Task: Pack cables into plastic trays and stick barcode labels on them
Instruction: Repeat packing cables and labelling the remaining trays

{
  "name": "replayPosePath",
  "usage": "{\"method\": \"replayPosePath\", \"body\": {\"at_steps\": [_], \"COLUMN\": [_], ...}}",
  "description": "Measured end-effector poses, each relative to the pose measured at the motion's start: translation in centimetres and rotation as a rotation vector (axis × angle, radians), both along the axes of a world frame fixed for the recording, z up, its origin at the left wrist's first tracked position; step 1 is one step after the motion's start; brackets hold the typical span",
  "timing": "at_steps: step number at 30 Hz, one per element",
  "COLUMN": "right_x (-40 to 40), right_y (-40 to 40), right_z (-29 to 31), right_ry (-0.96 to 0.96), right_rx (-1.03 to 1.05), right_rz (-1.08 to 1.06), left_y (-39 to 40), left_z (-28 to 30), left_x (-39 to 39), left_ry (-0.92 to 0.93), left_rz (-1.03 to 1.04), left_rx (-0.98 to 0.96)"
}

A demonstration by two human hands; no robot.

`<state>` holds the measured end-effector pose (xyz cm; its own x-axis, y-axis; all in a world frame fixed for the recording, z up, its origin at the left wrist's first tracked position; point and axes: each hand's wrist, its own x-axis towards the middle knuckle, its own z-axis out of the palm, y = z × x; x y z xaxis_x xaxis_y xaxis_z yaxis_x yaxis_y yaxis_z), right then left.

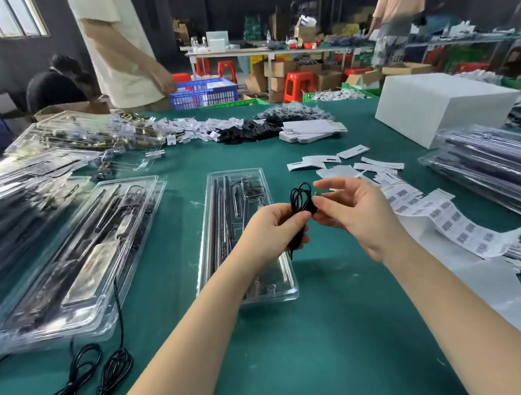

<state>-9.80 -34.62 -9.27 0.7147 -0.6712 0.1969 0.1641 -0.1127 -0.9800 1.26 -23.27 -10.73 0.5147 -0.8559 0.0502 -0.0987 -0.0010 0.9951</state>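
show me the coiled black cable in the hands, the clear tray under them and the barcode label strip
coiled black cable [299, 199]: head view, on the loops above the left hand's fingers
clear tray [261, 294]: head view, on its bare near end
barcode label strip [458, 225]: head view, on the printed labels at mid strip

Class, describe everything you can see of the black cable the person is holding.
The thin black coiled cable looks rubbery and is wound into several small loops. It is held upright above the clear plastic tray. The left hand grips its lower bundle, a short end hanging below, while the right hand pinches its side.
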Motion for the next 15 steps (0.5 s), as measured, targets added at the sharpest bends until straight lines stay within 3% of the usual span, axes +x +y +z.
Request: {"method": "replayPosePath", "body": {"at_steps": [2,5,7,8,11,15], "right_x": [-0.1,-0.2,0.1,0.4,1.2,2.0], "right_y": [0.3,0.7,1.2,1.7,3.1,3.6], "right_z": [-0.2,-0.5,-1.5,-2.0,-2.6,-2.7], "right_ry": [0.037,0.165,0.196,0.182,0.181,0.264], "right_rx": [-0.322,-1.159,-1.303,-1.210,-0.641,-0.063], "right_rz": [-0.057,-0.083,-0.084,-0.138,-0.285,-0.187], "left_y": [-0.1,-0.2,-0.3,-0.3,-0.5,-0.4], "left_z": [0.2,0.1,0.0,-0.1,-0.4,-1.0], "left_x": [0.1,0.1,-0.1,-0.2,-0.3,-0.9], "left_ry": [0.003,0.038,0.043,0.059,0.065,-0.261], "left_rz": [0.071,0.147,0.163,0.177,0.237,0.287], "left_rx": [0.008,-0.010,-0.016,-0.020,-0.024,0.014]}}
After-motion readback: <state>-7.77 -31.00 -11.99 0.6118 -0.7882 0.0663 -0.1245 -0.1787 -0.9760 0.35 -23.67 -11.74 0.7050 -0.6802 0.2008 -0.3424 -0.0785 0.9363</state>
